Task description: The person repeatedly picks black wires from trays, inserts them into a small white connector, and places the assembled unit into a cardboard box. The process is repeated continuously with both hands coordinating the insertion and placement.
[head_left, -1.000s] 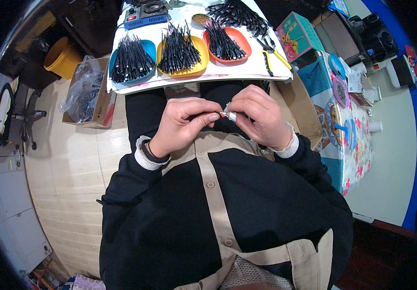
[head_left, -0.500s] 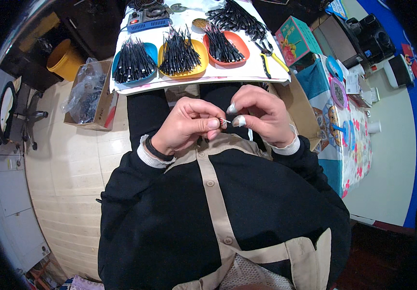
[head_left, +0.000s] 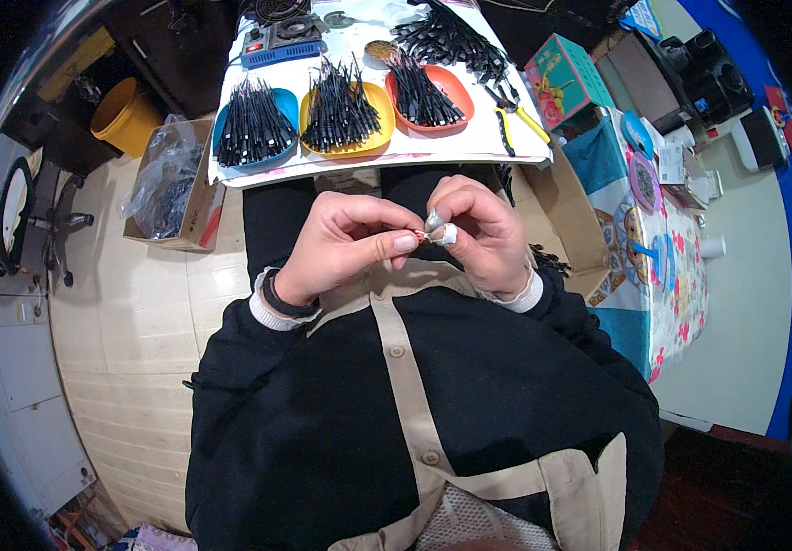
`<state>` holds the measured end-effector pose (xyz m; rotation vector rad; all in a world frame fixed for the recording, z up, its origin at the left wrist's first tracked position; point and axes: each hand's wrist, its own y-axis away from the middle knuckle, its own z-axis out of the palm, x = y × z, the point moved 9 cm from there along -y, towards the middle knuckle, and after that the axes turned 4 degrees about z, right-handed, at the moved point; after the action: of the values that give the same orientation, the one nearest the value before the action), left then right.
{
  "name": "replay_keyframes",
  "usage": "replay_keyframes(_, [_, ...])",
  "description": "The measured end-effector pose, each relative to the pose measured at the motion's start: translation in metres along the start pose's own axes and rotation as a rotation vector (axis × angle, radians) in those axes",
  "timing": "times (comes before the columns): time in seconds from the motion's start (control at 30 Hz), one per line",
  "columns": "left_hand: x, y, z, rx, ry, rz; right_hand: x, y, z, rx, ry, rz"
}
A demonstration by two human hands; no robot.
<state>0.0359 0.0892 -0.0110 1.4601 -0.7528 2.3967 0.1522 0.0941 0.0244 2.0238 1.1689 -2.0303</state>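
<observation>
In front of my body, my left hand (head_left: pixel 345 241) pinches a thin wire (head_left: pixel 422 236) between thumb and forefinger; a bit of red and a pale strand show at its tip. My right hand (head_left: pixel 485 237), with whitish tape around the thumb and forefinger, closes its fingertips on the strand's end. Both hands nearly meet there. The rest of the wire is hidden. Beyond the hands, bundles of black cables with plug ends lie in a blue tray (head_left: pixel 291 103), a yellow tray (head_left: pixel 385 103) and an orange tray (head_left: pixel 457 90) on a white table (head_left: pixel 341 163).
Yellow-handled pliers (head_left: pixel 526 123) lie at the table's right edge, near a loose cable pile (head_left: pixel 456 41). A small blue burner (head_left: pixel 283 44) and a round tin (head_left: pixel 379 50) stand farther back. Cardboard boxes (head_left: pixel 189 207) flank the table. A patterned cloth (head_left: pixel 653 303) covers a right-hand table.
My right hand has moved left and slightly down, and its taped fingertips have closed on the strand beside my left fingers. My left hand stays nearly in place.
</observation>
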Motion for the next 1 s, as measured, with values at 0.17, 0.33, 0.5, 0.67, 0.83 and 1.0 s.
replay_keyframes(0.17, [0.012, -0.006, -0.011, 0.025, -0.225, 0.046, 0.001, -0.01, -0.008, -0.042, 0.154, -0.052])
replay_keyframes(0.33, [0.001, -0.018, -0.022, 0.066, -0.17, -0.048, 0.009, -0.023, -0.015, 0.024, 0.181, -0.123])
replay_keyframes(0.5, [0.013, -0.042, -0.047, 0.205, -0.215, -0.129, 0.046, -0.032, -0.036, 0.148, 0.051, 0.048])
replay_keyframes(0.67, [0.075, -0.106, -0.089, 0.334, -0.838, 0.108, 0.111, -0.028, -0.046, 0.135, 0.049, 0.336])
replay_keyframes(0.83, [0.052, -0.209, -0.118, -0.003, -1.54, 0.321, 0.155, -0.019, -0.028, -0.014, 0.205, 0.313])
replay_keyframes(1.0, [-0.026, -0.25, -0.169, -0.268, -1.736, 0.068, 0.196, -0.004, -0.029, -0.073, 0.175, 0.447])
